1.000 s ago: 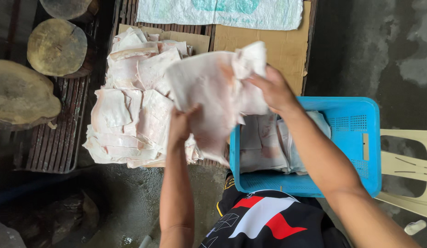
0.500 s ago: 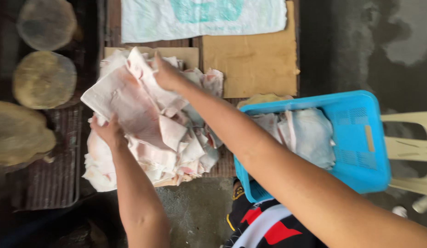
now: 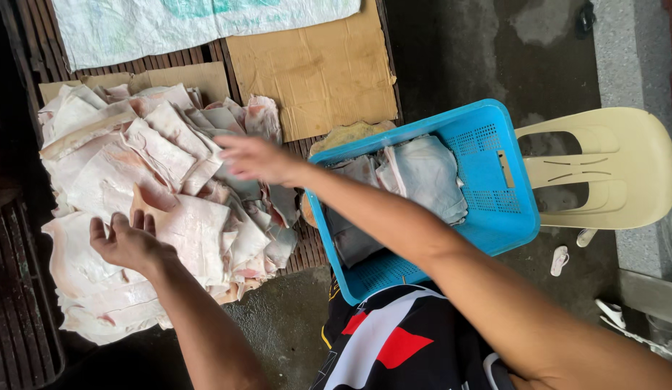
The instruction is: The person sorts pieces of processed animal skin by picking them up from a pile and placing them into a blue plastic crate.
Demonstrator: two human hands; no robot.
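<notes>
Head view: both hands [image 3: 130, 242] [image 3: 253, 157] open, empty-gripped, over pale skin sheets [image 3: 133, 188] beside blue crate [image 3: 495, 180].

Right hand [image 3: 253, 159] is motion-blurred; finger positions cannot be read. Right forearm hides part of the blue basket's [image 3: 495, 137] near-left rim and contents. Sheet pile [image 3: 133, 188] covers most of the slats beneath it. White sack [image 3: 170, 22] is cut off by the far edge. Chair [image 3: 603, 170] legs are out of sight.

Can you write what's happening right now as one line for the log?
left hand: open, flat on pile of pale sheets | right hand: open, over the pile | blue crate: holds more sheets
</notes>
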